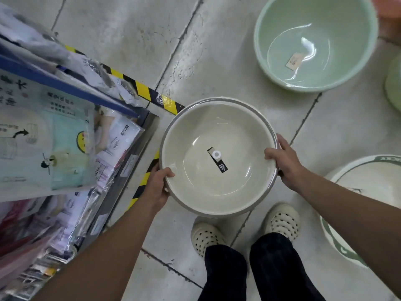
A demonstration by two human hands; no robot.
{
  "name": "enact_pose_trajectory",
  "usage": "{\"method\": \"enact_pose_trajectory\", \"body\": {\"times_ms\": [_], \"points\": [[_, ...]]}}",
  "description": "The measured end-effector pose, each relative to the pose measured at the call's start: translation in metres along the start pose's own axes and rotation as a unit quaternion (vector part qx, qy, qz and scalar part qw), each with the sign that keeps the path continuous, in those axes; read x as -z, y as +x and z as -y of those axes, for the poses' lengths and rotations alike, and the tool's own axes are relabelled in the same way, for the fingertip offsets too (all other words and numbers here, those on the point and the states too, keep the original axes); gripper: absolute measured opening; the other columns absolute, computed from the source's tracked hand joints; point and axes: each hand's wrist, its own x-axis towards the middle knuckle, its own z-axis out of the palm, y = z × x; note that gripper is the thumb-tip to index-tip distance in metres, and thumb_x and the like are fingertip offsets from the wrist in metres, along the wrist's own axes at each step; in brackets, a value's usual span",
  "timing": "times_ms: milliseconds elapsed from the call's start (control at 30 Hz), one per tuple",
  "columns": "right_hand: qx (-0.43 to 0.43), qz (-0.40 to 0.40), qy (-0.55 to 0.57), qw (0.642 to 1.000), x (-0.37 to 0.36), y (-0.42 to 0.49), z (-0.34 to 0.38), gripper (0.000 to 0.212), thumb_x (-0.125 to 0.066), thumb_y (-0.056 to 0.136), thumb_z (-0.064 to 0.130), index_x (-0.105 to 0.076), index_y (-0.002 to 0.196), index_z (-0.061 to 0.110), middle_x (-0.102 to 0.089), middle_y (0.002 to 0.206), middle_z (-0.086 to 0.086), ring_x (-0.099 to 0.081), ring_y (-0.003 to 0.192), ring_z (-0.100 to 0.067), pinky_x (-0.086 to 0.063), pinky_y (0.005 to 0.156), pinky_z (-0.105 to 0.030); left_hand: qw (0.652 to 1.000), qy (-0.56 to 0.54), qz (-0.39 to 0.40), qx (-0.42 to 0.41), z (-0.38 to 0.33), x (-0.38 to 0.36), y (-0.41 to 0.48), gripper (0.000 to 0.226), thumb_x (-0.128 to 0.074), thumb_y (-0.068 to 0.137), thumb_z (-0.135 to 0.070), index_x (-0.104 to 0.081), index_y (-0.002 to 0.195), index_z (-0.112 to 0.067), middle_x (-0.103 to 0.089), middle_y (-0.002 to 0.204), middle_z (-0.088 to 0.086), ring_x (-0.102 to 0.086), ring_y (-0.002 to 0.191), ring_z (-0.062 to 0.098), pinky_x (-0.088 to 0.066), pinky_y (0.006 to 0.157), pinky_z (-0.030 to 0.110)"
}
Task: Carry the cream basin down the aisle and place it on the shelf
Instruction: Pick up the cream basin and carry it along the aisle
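Cream basin (201, 135) with grey rim and black label (217, 160); pale green basin (282, 25); yellow-and-black striped floor tape (141, 90).

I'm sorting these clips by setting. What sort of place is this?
Likely a household-goods shop aisle: labelled basins stand on the tiled floor, and a shelf holds packaged goods. Both hands grip a cream basin.

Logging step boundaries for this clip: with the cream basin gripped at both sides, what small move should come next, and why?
Probably a step forward, keeping the cream basin level. The left hand and right hand already grip opposite rims, it is off the floor above the shoes, and the green basin sits ahead to the right.
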Motion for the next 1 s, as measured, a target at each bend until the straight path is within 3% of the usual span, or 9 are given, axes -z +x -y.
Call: {"method": "enact_pose_trajectory", "body": {"times_ms": [100,233,333,433,533,600,700,800,1000], "points": [[-0.006,-0.022,0.038,0.999,0.038,-0.035,0.002,0.090,-0.063,0.060,0.011,-0.053,0.146,0.034,-0.069,0.117,-0.008,-0.066,0.083,-0.021,-0.053,0.053,-0.022,0.999,0.040,0.025,0.000,-0.004,-0.021,-0.019,0.090,-0.069,0.045,-0.011,-0.060,0.135,-0.021,-0.066,0.135,0.016,-0.060,0.123,0.045,-0.053,0.091,0.060],[0.003,-0.079,0.103,0.992,0.102,-0.085,0.008,0.089,-0.064,0.057,0.010,-0.056,0.142,0.036,-0.072,0.120,-0.012,-0.071,0.100,-0.032,-0.058,0.076,-0.034,0.992,0.104,0.071,-0.012,-0.027,-0.078,-0.056,0.097,-0.067,0.041,-0.011,-0.054,0.138,-0.015,-0.063,0.138,0.022,-0.064,0.113,0.044,-0.053,0.084,0.057],[0.009,-0.096,0.152,0.984,0.143,-0.120,0.012,0.088,-0.064,0.061,0.009,-0.053,0.144,0.039,-0.072,0.119,-0.003,-0.070,0.094,-0.025,-0.054,0.064,-0.027,0.979,0.166,0.112,-0.022,-0.046,-0.124,-0.080,0.098,-0.066,0.039,-0.012,-0.052,0.136,-0.017,-0.064,0.134,0.019,-0.063,0.113,0.042,-0.050,0.096,0.065],[0.016,-0.132,0.224,0.965,0.193,-0.164,0.009,0.075,-0.064,0.071,0.003,-0.055,0.135,0.042,-0.070,0.110,0.004,-0.066,0.086,-0.018,-0.052,0.060,-0.026,0.955,0.252,0.155,-0.025,-0.062,-0.188,-0.125,0.087,-0.065,0.042,-0.011,-0.051,0.128,-0.021,-0.066,0.116,0.010,-0.061,0.101,0.032,-0.051,0.083,0.051],[0.025,-0.172,0.277,0.945,0.234,-0.206,-0.013,0.077,-0.061,0.062,0.010,-0.061,0.132,0.042,-0.071,0.101,0.005,-0.065,0.082,-0.017,-0.053,0.063,-0.028,0.926,0.321,0.195,-0.040,-0.065,-0.249,-0.165,0.087,-0.063,0.050,-0.010,-0.045,0.134,-0.025,-0.066,0.108,0.007,-0.062,0.096,0.030,-0.050,0.077,0.048],[0.024,-0.201,0.318,0.926,0.256,-0.230,-0.037,0.072,-0.061,0.069,0.007,-0.061,0.131,0.043,-0.073,0.103,0.005,-0.067,0.084,-0.019,-0.054,0.064,-0.030,0.907,0.357,0.218,-0.051,-0.056,-0.288,-0.184,0.099,-0.066,0.046,-0.014,-0.042,0.141,-0.026,-0.066,0.113,0.011,-0.063,0.096,0.033,-0.051,0.076,0.049],[0.021,-0.244,0.382,0.891,0.281,-0.255,-0.082,0.064,-0.057,0.078,0.000,-0.066,0.124,0.045,-0.074,0.109,0.002,-0.068,0.090,-0.023,-0.055,0.075,-0.038,0.868,0.420,0.260,-0.056,-0.032,-0.341,-0.214,0.101,-0.068,0.044,-0.018,-0.042,0.142,-0.026,-0.065,0.116,0.014,-0.063,0.094,0.035,-0.052,0.070,0.046],[0.007,-0.275,0.430,0.860,0.301,-0.273,-0.126,0.061,-0.059,0.071,0.006,-0.069,0.118,0.045,-0.074,0.112,-0.002,-0.067,0.098,-0.027,-0.053,0.083,-0.044,0.834,0.464,0.292,-0.061,0.004,-0.382,-0.235,0.096,-0.068,0.048,-0.017,-0.046,0.140,-0.026,-0.066,0.119,0.013,-0.065,0.095,0.033,-0.056,0.061,0.039],[-0.034,-0.301,0.485,0.820,0.331,-0.281,-0.197,0.065,-0.060,0.057,0.013,-0.070,0.114,0.044,-0.072,0.112,-0.005,-0.064,0.101,-0.033,-0.053,0.081,-0.047,0.797,0.524,0.296,-0.046,0.075,-0.422,-0.261,0.079,-0.062,0.056,-0.014,-0.049,0.133,-0.029,-0.066,0.113,0.007,-0.064,0.095,0.029,-0.055,0.066,0.038]]}}
